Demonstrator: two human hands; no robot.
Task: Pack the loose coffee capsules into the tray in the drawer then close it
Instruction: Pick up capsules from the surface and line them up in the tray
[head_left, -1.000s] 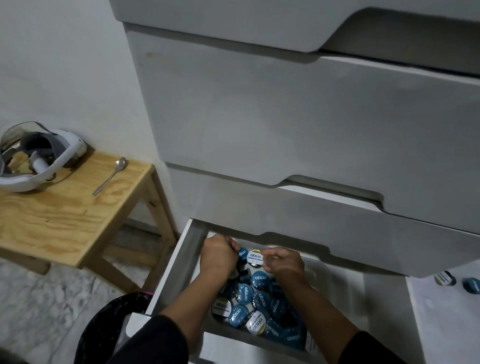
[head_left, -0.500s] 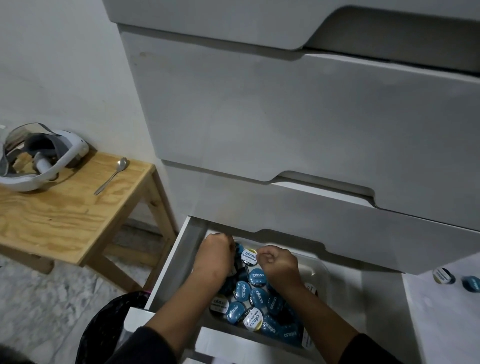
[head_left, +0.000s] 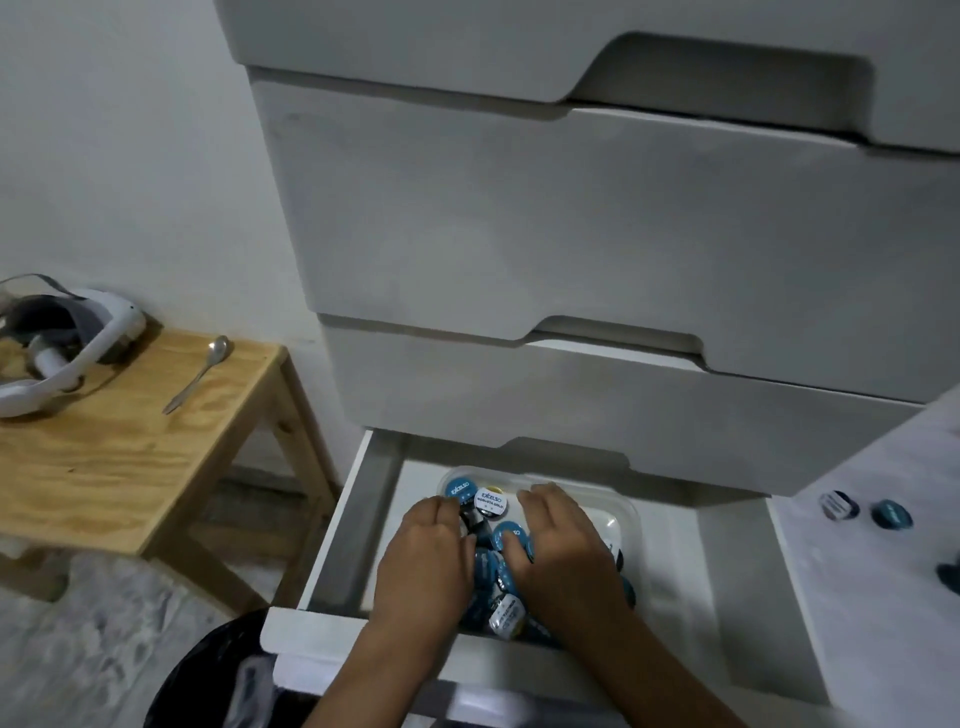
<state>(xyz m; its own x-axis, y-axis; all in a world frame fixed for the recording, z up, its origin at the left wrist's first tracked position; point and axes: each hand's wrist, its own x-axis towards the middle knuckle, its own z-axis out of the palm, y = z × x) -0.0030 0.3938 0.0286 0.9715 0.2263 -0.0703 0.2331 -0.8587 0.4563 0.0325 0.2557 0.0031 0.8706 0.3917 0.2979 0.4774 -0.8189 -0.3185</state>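
So, capsules (head_left: 492, 503) heaped high in the tray (head_left: 618, 512)

Left hand (head_left: 423, 558) and right hand (head_left: 563, 545) press flat on them, gripping nothing; the overfull pile could snag the drawer (head_left: 696, 571) closing. Two more capsules (head_left: 865, 510) sit right of it.

White wall (head_left: 119, 156) behind. Tall white drawer chest (head_left: 571, 234), upper drawers shut. Small wooden side table (head_left: 104, 467) at left, holding spoon (head_left: 200, 371) and white headset (head_left: 62, 343). Grey marble floor (head_left: 93, 639). Black bin (head_left: 208, 675) below. Dim light.
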